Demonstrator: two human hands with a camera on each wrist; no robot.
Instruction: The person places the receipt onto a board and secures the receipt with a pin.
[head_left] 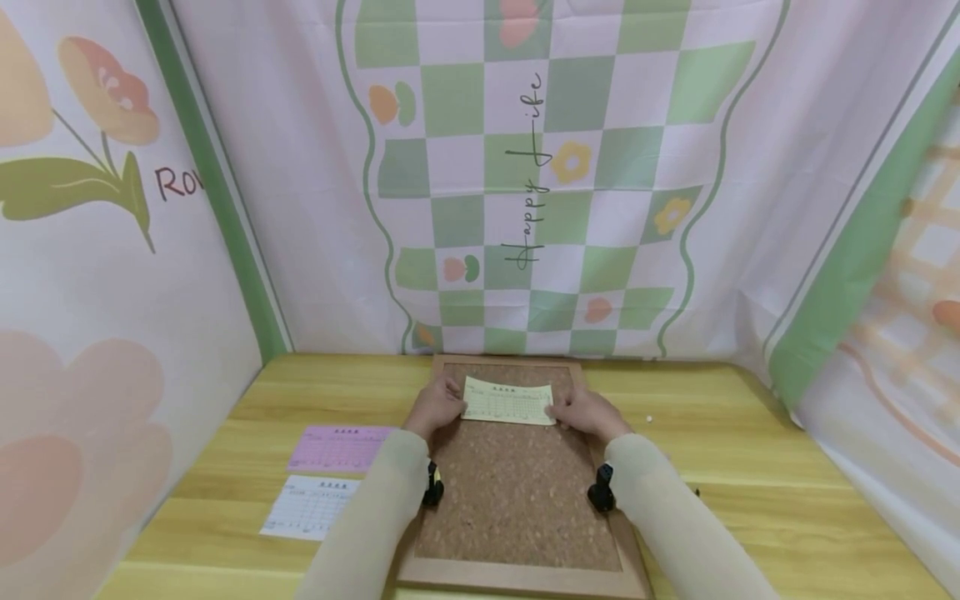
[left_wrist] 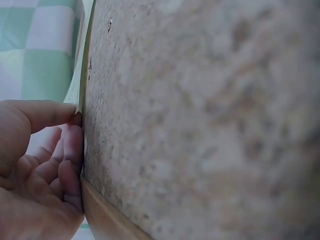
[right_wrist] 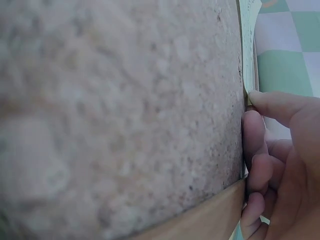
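A pale yellow printed form (head_left: 508, 402) lies across the upper part of a framed cork board (head_left: 517, 500). My left hand (head_left: 437, 406) pinches its left edge between thumb and forefinger. At the opposite edge my right hand (head_left: 589, 412) pinches the paper the same way. In the left wrist view the thumb and fingers of the left hand (left_wrist: 45, 160) meet at the paper's corner, close against the cork. The right wrist view has the right hand (right_wrist: 280, 150) at the other corner, its curled fingers touching the board's side.
To the left, a pink form (head_left: 341, 447) and a white form (head_left: 311, 507) lie on the wooden table (head_left: 750, 483), partly behind the left sleeve. A tiny white object (head_left: 649, 419) lies right of the board. A checked curtain (head_left: 525, 208) hangs behind the table.
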